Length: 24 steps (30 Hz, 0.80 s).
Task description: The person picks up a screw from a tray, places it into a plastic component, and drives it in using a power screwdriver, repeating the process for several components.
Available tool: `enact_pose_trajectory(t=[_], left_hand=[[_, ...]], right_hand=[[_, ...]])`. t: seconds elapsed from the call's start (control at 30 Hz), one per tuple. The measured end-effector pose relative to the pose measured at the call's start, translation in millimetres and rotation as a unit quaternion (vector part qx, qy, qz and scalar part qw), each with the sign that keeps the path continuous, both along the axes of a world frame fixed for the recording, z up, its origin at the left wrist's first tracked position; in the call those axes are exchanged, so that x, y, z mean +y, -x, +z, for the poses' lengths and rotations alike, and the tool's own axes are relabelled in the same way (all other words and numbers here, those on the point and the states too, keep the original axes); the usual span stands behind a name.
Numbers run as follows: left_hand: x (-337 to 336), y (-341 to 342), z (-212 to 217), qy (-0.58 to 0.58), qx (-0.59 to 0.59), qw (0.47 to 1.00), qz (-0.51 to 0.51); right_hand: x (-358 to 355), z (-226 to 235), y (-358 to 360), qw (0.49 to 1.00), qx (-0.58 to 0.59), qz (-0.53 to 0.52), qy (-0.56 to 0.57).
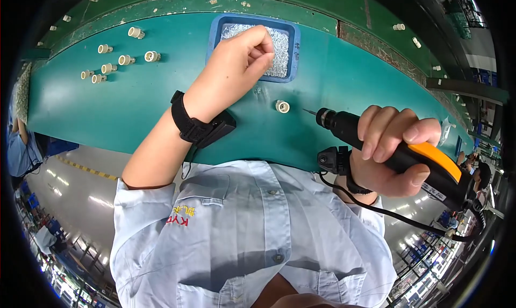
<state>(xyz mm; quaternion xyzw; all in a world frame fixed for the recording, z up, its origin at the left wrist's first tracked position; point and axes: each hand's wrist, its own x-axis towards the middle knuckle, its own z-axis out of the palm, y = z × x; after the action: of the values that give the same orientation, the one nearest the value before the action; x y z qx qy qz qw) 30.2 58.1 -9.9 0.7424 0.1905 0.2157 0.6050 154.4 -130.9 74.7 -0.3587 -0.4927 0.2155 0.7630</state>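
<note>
My right hand (395, 147) is wrapped round a black and orange electric screwdriver (344, 126), whose thin bit points left over the bench. Just left of the bit, a small cream-coloured cylindrical fitting (282, 106) rests on the green surface with its hollow end showing. My left hand (244, 58) is over a blue tray (295, 53) filled with small silvery screws or pins (279, 50). Its fingers are curled together at the thumb; whatever they pinch, if anything, is hidden. Black straps circle both my wrists, each with a small black device.
Several similar cream fittings (126, 60) lie on the green bench (177, 104) at the left. A raised green ledge (177, 7) along the far side carries more fittings (398, 26). The screwdriver's black cable (398, 218) loops below my right hand. Another person's sleeve (20, 152) shows at the far left.
</note>
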Motion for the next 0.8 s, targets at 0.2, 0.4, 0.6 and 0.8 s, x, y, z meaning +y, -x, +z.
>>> enact_pose_trajectory(t=[0.2, 0.4, 0.6, 0.8], left_hand=[[-36.1, 15.3, 14.4, 0.034, 0.002, 0.999, -0.029], [-59.8, 33.1, 9.4, 0.019, 0.013, 0.998, -0.058], [-64.8, 36.8, 8.4, -0.139, -0.007, 0.990, -0.027], [-66.1, 38.0, 8.3, -0.112, -0.017, 0.993, -0.018]], right_hand=[[-0.6, 12.4, 2.3, 1.000, 0.001, 0.025, -0.016], [-1.3, 13.6, 9.2, 0.997, -0.002, 0.073, -0.024], [-1.1, 11.1, 11.1, 0.995, -0.010, 0.097, -0.020], [1.1, 7.8, 11.4, 0.994, -0.013, 0.104, -0.026]])
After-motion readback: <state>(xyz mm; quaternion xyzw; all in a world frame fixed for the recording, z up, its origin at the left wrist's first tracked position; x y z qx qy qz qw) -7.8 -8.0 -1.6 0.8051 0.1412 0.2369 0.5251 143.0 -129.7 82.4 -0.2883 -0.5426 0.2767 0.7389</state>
